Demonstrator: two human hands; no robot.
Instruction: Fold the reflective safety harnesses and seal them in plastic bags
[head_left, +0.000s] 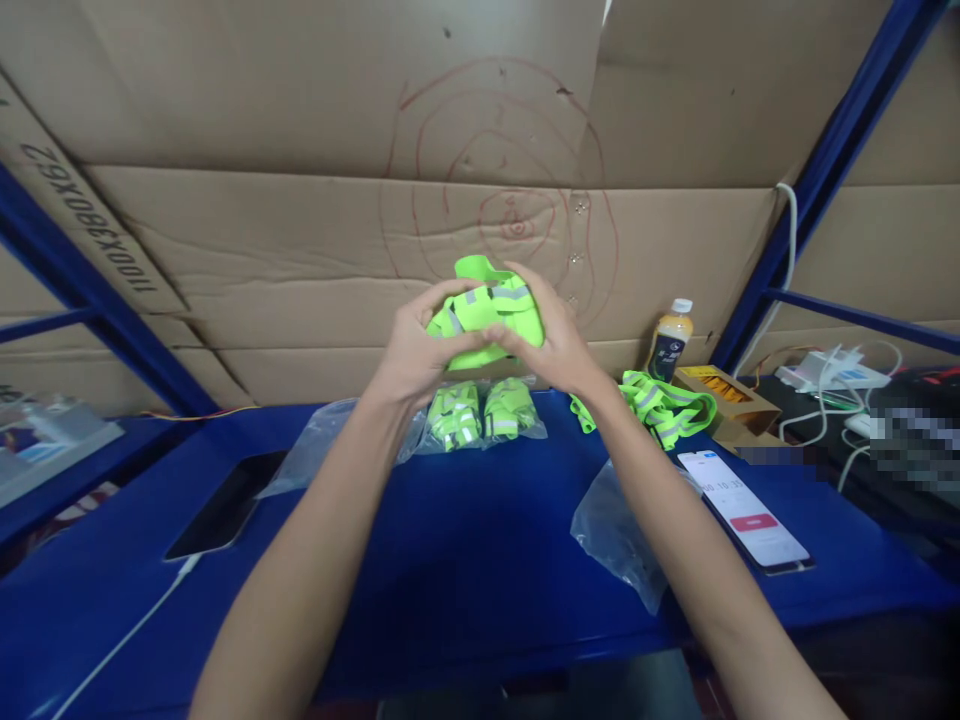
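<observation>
Between both hands, raised above the blue table (450, 560), is a bundled neon-green reflective strap vest (487, 310) with grey stripes. My left hand (416, 345) grips its left side, thumb across the front. On the right side my right hand (551, 335) is closed around it, its thumb also at the front. A loop of green band sticks up from the top of the bundle. Below and behind it, two similar green bundles (456, 415) lie in clear plastic bags. More loose green strapping (667, 408) lies to the right, partly behind my right forearm.
Clear plastic bags (619, 535) lie by my right forearm and at the left (311, 450). A lit phone (742, 510) is at right, a dark phone (225, 505) with a cable at left. A juice bottle (670, 340) and cardboard box (731, 405) stand behind; cardboard (315, 240) backs the table.
</observation>
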